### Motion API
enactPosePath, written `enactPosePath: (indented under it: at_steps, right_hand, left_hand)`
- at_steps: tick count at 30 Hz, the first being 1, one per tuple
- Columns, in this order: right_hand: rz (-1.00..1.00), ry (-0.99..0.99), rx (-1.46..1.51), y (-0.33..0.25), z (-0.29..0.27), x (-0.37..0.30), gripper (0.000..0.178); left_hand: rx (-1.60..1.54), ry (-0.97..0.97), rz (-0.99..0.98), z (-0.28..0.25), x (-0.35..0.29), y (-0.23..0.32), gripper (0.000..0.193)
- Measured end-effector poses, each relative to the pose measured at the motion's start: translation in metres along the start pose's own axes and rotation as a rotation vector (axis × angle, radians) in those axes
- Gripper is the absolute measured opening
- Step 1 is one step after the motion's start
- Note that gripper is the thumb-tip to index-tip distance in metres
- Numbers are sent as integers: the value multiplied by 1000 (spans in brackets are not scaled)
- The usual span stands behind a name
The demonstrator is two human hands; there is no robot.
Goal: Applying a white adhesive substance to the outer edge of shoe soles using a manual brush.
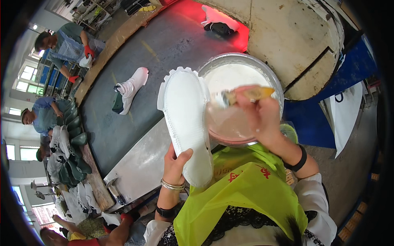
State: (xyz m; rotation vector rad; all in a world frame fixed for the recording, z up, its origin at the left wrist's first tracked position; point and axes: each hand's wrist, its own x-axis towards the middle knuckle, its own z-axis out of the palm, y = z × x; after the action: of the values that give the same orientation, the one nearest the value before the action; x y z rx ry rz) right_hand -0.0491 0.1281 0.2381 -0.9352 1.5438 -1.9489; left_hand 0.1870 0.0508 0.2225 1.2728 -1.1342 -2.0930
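My left hand [175,165] is closed around the heel end of a white shoe upper [186,119], its flat underside facing up and its toe pointing away from me. A scalloped edge runs round the toe. In my right hand [262,115] is a brush [264,93] with a yellow handle, blurred by motion. Its white-coated bristles point left, close to the shoe's right edge; whether they touch it I cannot tell. Below the brush is a round metal basin [276,78] holding white liquid, just right of the shoe.
A dark conveyor belt [123,135] carries a white shoe on a green last [130,91]; another shoe [219,22] lies under red light at the far end. Shoes and green lasts [76,137] crowd the left edge. Several people work there, one in red gloves [88,51]. A stained board [287,37] is beyond the basin.
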Motion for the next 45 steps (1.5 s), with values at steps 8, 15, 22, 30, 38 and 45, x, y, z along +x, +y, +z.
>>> enactPosePath:
  at_steps: [8, 15, 22, 30, 38, 45]
  right_hand:
    - [-125, 5, -71, -14, 33, 60, 18]
    - [20, -137, 131, -26, 47, 18, 22]
    - [-127, 135, -80, 3, 43, 69, 20]
    - [-290, -228, -317, -10, 42, 21, 22]
    - [-130, 54, -169, 5, 51, 65, 20]
    - [-473, -235, -491, -12, 49, 11, 22]
  left_hand:
    - [643, 78, 467, -3, 14, -22, 86]
    - [948, 246, 645, 7, 13, -22, 86]
    - [802, 237, 573, 4, 11, -26, 87]
    - [933, 297, 685, -2, 13, -26, 92]
    - [890, 306, 665, -4, 7, -24, 92]
    - [744, 268, 553, -10, 9, -18, 88]
